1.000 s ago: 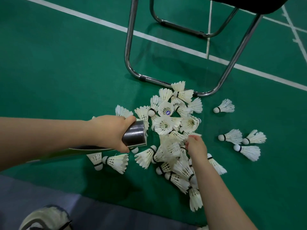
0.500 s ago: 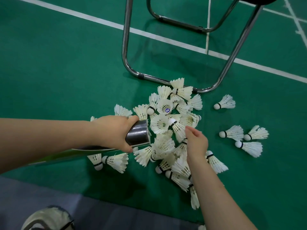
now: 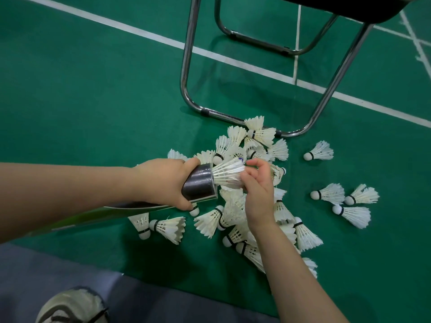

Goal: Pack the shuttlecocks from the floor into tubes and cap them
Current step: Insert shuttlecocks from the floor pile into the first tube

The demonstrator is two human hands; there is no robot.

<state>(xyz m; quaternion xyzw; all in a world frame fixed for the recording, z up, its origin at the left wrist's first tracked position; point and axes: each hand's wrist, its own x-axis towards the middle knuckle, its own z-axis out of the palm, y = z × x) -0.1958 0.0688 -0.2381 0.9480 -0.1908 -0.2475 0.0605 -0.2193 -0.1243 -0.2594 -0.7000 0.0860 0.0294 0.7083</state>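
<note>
While the left hand [image 3: 163,180] grips the tube [image 3: 200,183] by its dark silvery mouth, I see the right hand [image 3: 256,190] pinching the feather skirt of a shuttlecock [image 3: 227,174] half inside that mouth, both above the pile [image 3: 233,206] on the green floor [image 3: 93,101], a blue sticker [image 3: 241,160] there too hidden to read.
</note>
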